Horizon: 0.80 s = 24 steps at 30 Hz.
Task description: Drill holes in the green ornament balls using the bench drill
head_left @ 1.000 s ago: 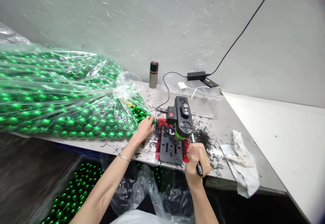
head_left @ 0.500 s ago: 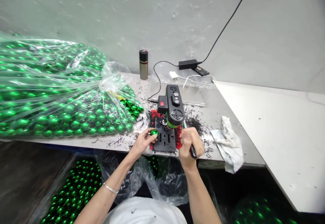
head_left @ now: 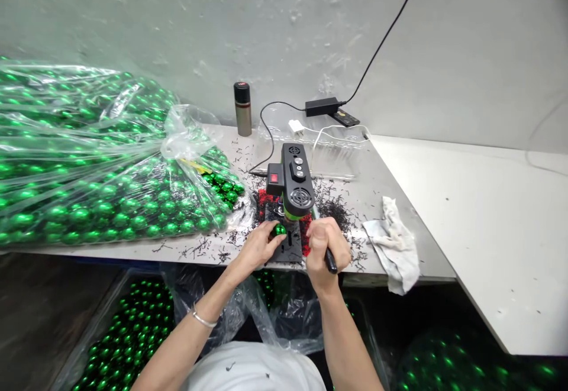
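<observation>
Between the thumb and fingers of my left hand (head_left: 257, 245) is a shiny green ball (head_left: 278, 230), held over the black slotted base plate (head_left: 290, 252) just in front of the machine's head. My right hand (head_left: 327, 250) is wrapped round the black-tipped lever handle (head_left: 331, 262) on the machine's right side. The small bench press machine (head_left: 296, 181) has a black body with round vents, knobs and a green band low down. A red switch (head_left: 274, 178) sits on its left side. What lies under the head is partly hidden.
A tied clear bag (head_left: 102, 172) of green balls fills the table's left. Behind stand a spray can-like bottle (head_left: 243, 110) and a power adapter (head_left: 322, 106). Black shreds (head_left: 335, 212) litter the tabletop. A white cloth (head_left: 394, 246) hangs over the right edge; a bin of green balls (head_left: 128, 332) is below.
My left hand has moved the green ball rightward across the plate, closer to the machine's head. My right hand stays on the lever handle. The whole view has shifted slightly.
</observation>
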Motion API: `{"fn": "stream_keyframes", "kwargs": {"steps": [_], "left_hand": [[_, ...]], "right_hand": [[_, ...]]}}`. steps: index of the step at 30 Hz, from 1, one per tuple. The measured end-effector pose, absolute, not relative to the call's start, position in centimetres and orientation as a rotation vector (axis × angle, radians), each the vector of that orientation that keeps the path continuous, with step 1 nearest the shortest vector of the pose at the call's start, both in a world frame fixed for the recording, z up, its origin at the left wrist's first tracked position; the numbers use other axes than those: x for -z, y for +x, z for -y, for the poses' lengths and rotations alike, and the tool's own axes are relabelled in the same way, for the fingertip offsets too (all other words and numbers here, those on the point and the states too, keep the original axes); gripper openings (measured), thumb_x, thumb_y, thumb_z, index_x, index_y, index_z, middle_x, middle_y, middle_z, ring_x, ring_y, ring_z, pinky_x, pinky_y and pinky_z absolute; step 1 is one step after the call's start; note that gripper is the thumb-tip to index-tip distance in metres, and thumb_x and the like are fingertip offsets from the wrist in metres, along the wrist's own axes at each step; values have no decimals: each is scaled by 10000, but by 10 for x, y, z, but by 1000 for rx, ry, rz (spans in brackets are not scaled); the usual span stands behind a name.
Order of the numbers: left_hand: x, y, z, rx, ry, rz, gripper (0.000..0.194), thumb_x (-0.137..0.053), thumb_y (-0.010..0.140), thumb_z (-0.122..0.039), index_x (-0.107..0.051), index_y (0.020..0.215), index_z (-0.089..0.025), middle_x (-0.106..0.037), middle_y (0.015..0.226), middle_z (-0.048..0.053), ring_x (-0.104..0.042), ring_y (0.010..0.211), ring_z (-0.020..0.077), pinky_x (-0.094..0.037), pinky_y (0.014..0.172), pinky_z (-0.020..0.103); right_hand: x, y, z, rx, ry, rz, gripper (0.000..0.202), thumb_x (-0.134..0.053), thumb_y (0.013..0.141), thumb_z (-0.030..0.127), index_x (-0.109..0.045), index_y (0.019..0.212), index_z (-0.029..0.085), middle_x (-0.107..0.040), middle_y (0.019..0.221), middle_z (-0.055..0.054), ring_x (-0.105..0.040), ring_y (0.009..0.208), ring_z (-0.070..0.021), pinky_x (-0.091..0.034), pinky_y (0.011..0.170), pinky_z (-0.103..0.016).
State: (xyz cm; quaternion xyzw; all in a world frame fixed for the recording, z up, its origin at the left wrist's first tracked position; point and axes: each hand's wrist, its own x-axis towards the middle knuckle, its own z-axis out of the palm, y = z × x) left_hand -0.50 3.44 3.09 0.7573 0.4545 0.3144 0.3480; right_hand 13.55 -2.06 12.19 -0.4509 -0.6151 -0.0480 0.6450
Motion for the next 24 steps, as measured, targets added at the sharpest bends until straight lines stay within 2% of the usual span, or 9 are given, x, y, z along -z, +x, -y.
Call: {"fn": "stream_keyframes", "kwargs": {"steps": [5,12,18,24], "left_hand": [[-35,-1,-38,-733,2235,-1179,345,-573,953,-371,-644,1202,-143,-700,1100,141,-695,990,284,-562,874,405],[-24,-2,-30,-850,2208,-1080,344,-572,960,-348,-606,1259,-182,-682,1164,121,-685,1052,259,-566,903,381],[-15,5,-24,-1020,2225,-1237,306,-605,944,-403,-667,1147,-181,-704,1091,110,-688,983,252,-566,871,385],[-10,8,-25,-1080,2231,-1266,275,-616,938,-402,-699,1097,-194,-710,1045,104,-676,948,245,-547,875,398]], "right_hand": [[-122,136,22,115,-1006,1411,295,-447,932,69,-443,678,217,-513,658,18,-513,635,-117,-403,579,-267],[-118,136,23,136,-1025,1412,276,-446,926,72,-460,692,217,-519,652,20,-509,618,-120,-408,574,-271],[-112,137,23,131,-1001,1421,285,-451,917,60,-439,682,219,-501,633,28,-525,632,-119,-419,579,-265],[-86,140,22,158,-988,1424,292,-412,950,137,-448,671,216,-521,667,9,-505,600,-121,-424,586,-293]]}}
